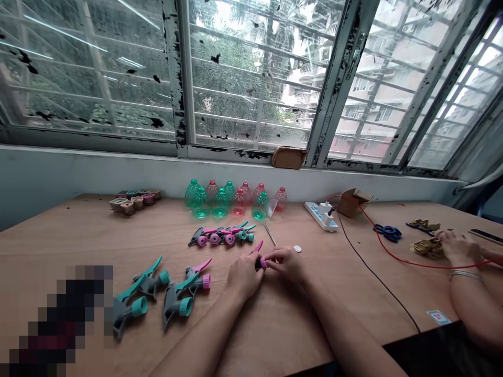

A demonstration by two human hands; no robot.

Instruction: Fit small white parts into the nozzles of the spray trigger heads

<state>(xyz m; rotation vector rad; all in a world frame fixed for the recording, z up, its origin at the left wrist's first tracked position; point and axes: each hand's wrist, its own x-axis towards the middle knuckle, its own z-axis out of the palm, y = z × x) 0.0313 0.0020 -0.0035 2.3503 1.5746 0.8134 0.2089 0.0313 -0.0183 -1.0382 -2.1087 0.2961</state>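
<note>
My left hand [243, 275] is closed around a trigger sprayer head [258, 264], whose pink lever sticks up above the fingers. My right hand [290, 266] pinches the pink collar [263, 262] at its end. Most of the sprayer body is hidden by the fingers. To the left lie several loose grey sprayer heads [175, 309] with teal or pink levers and collars. A row of similar pink and teal sprayer heads [214, 238] lies just beyond my hands. A small white disc [297, 249] and metal tweezers [270, 234] are close to my right hand.
Green bottles [200, 204] and red bottles [238, 203] stand along the wall. Small boxes [135, 201] sit at the back left. A power strip [321, 217], cables, a carton [353, 201] and blue scissors [387, 232] lie right. Another person's hand [458, 248] touches gold-coloured pieces [427, 248].
</note>
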